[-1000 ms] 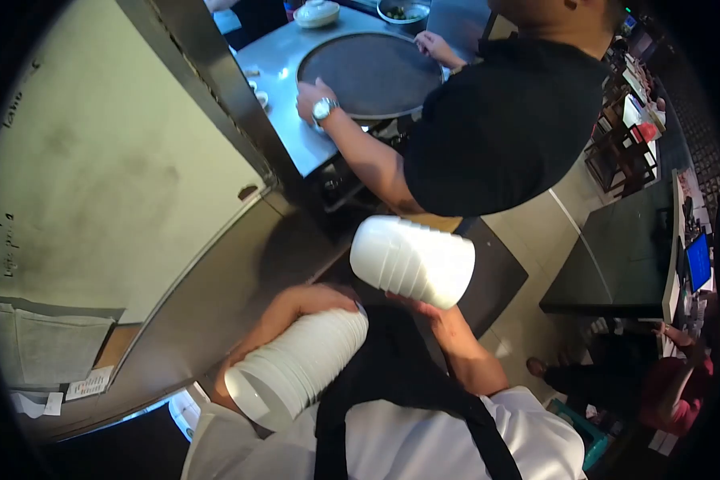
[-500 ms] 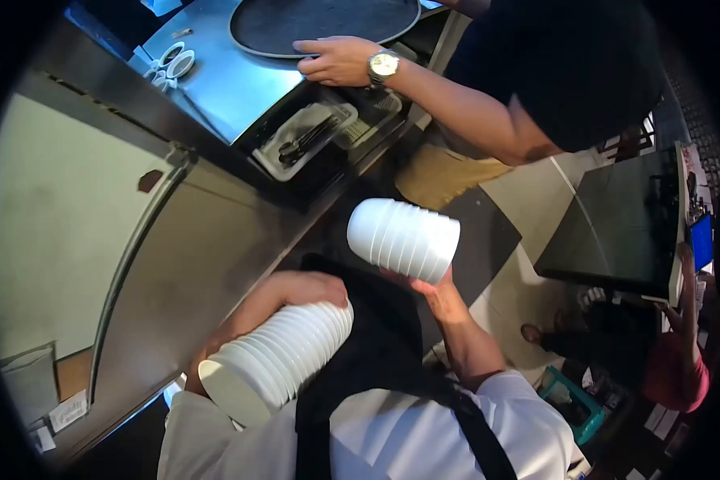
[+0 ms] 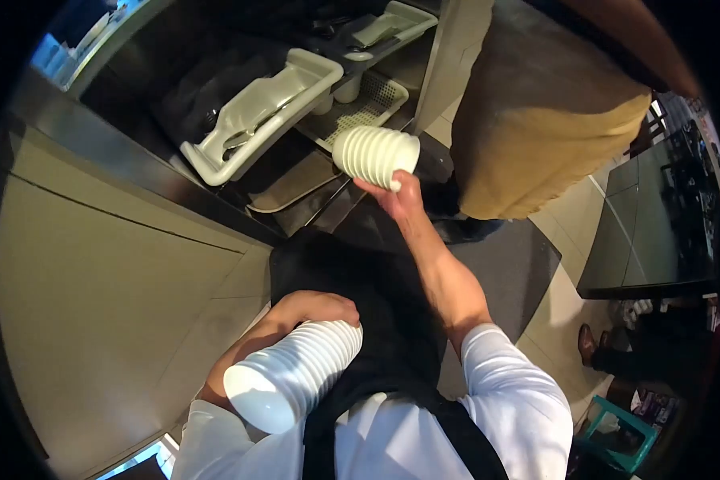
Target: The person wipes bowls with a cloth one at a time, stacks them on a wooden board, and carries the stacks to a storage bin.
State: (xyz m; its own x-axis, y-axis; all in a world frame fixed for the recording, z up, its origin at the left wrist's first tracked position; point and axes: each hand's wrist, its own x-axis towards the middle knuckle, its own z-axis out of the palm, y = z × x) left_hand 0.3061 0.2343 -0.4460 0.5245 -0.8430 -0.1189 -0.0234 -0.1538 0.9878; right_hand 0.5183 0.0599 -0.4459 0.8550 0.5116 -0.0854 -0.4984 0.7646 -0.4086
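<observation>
My left hand [image 3: 326,307] is curled over the upper end of a long stack of nested white bowls [image 3: 306,370]. That stack lies along my left forearm against my body, with the open mouth of its end bowl toward me. Out in front, my right hand [image 3: 400,198] grips a shorter stack of white bowls [image 3: 374,154] from below. This second stack is tilted on its side, rounded base to the left, just in front of a perforated basket [image 3: 374,102] on a low shelf. White cups [image 3: 347,90] stand in the basket.
Above the shelf sits a pale cutlery tray [image 3: 276,112], with another tray [image 3: 388,28] behind it. A person in a tan apron [image 3: 548,120] stands close at the right. Further right are a dark glossy panel [image 3: 652,216] and a green stool [image 3: 628,428].
My right hand has moved forward with its stack toward the shelf. The view has dipped and come nearer the shelves. My left hand still holds the long stack against me.
</observation>
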